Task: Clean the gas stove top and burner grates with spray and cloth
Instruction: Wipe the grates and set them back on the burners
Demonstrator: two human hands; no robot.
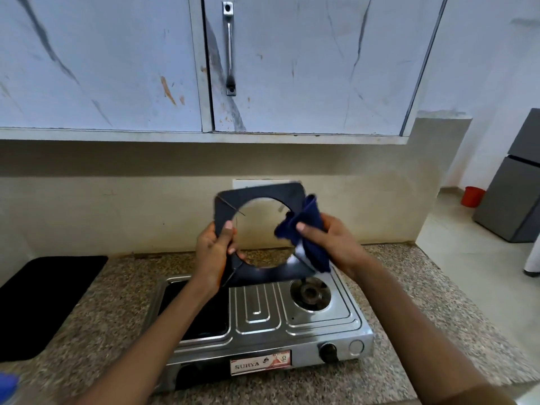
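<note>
Above stove (263,317), grate (260,197) held upright, facing the person; left hand (213,252) grips it; right hand (336,244) pinches cloth (306,229).

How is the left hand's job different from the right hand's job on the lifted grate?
The left hand grips the bare left edge of the black burner grate, thumb on its face; the right hand holds a bunched blue cloth against the grate's right side. The left touches metal directly, the right through cloth. Both hold the grate tilted above the steel stove.

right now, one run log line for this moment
step: wiping grate | left hand: holds square black burner grate | right hand: blue cloth on grate | steel stove: right burner bare
</note>
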